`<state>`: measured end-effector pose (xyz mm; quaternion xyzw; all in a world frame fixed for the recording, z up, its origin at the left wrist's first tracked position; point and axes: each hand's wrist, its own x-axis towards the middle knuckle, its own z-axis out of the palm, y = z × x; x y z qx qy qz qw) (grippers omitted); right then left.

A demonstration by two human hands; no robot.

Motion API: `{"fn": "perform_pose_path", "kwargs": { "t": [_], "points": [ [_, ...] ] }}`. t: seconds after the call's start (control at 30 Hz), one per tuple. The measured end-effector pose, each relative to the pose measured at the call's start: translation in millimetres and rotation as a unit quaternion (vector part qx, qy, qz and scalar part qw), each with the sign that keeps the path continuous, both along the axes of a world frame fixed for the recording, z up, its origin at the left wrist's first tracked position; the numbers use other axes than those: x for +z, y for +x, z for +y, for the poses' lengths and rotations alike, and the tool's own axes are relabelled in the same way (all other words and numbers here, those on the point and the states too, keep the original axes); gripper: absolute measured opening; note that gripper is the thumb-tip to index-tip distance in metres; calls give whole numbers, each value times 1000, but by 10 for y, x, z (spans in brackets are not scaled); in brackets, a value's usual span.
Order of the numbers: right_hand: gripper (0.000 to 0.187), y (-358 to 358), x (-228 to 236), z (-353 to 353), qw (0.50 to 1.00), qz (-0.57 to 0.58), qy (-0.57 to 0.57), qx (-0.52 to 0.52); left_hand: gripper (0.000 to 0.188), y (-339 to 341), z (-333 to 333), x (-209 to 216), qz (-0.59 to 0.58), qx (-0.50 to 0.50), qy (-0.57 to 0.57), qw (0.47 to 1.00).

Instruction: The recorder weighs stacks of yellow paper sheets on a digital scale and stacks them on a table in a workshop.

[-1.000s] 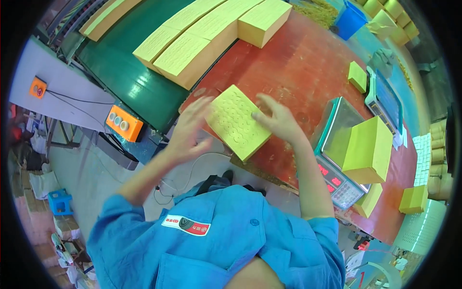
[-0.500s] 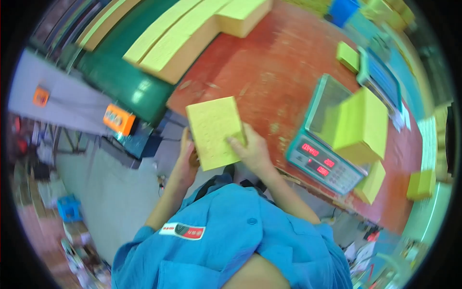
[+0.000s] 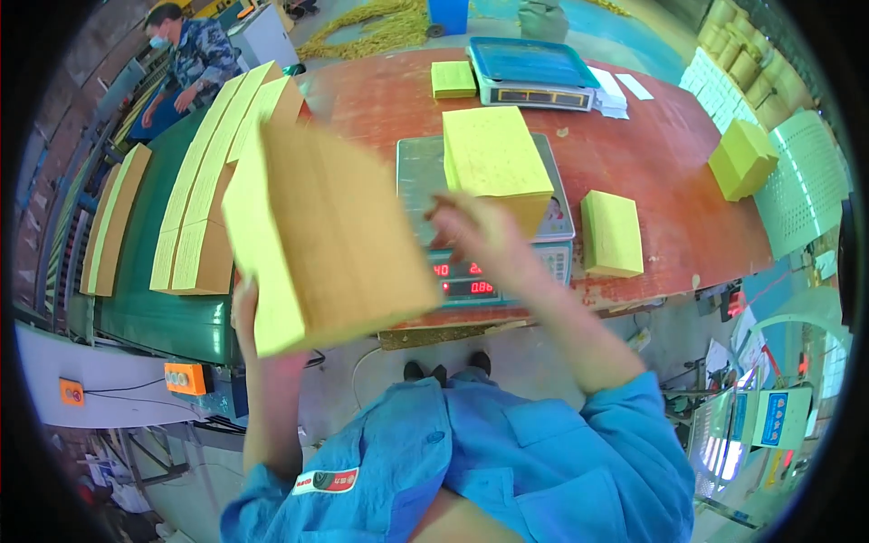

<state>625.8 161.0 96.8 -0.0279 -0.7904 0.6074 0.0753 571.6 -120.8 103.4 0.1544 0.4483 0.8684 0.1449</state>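
My left hand (image 3: 246, 312) is closed on the lower left side of a thick stack of yellow paper (image 3: 348, 235), raised and tilted in front of me; motion blurs it. My right hand (image 3: 480, 231) is off that stack, fingers apart and a little blurred, with nothing visible in it. It hovers over the near part of a digital scale (image 3: 418, 163) with a lit red display. Another yellow paper stack (image 3: 498, 149) rests on the scale's metal plate, just beyond my right hand. A smaller stack (image 3: 611, 233) stands on the table right of the scale.
Long rows of paper stacks (image 3: 195, 199) lie on a green conveyor (image 3: 163, 317) at left, where another person (image 3: 204, 59) is. The red table (image 3: 670, 181) also bears a second scale (image 3: 529, 72), a small stack (image 3: 453, 80) and a stack at the right edge (image 3: 744, 158).
My view has turned. The paper stack, earlier between both hands, is now lifted in my left hand with its brownish side showing. My right hand has let go and moved over the scale.
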Motion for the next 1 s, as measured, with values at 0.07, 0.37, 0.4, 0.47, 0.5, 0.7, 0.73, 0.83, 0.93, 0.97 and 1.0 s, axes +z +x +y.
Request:
{"fn": "perform_pose_path", "kwargs": {
  "t": [0.07, 0.37, 0.4, 0.47, 0.5, 0.7, 0.73, 0.83, 0.93, 0.97, 1.0],
  "points": [
    [47, -58, 365, 393, 991, -69, -113, 33, 40, -309, 569, 240, -17, -58, 6, 998],
    [31, -604, 231, 1523, 960, -15, -255, -110, 66, -866, 2100, 631, -72, -208, -164, 962],
    [31, -622, 188, 1547, 959, -16, -258, -113, 66, -884, 2147, 607, -74, -210, -167, 960],
    [30, -665, 80, 1610, 965, -19, -236, -112, 68, -927, 2206, 542, -93, -183, -208, 956],
    [30, -678, 43, 1611, 964, -19, -239, -112, 68, -943, 2205, 520, -94, -182, -211, 956],
    [29, -635, 5, 1561, 965, -4, -240, -102, 70, -990, 2168, 476, -72, -211, -253, 941],
    [29, -625, 3, 1566, 969, -4, -223, -105, 70, -1005, 2164, 466, -61, -219, -263, 938],
    [30, -593, 12, 1555, 971, -9, -204, -124, 71, -891, 2216, 491, -42, -197, -282, 938],
    [30, -550, 20, 1529, 971, -13, -193, -139, 72, -857, 2220, 503, -28, -180, -301, 936],
    [29, -541, 19, 1525, 973, -13, -186, -138, 72, -867, 2207, 503, -22, -193, -311, 930],
    [29, -541, 9, 1519, 972, -14, -187, -141, 72, -879, 2189, 491, -23, -195, -312, 930]
  ]
}}
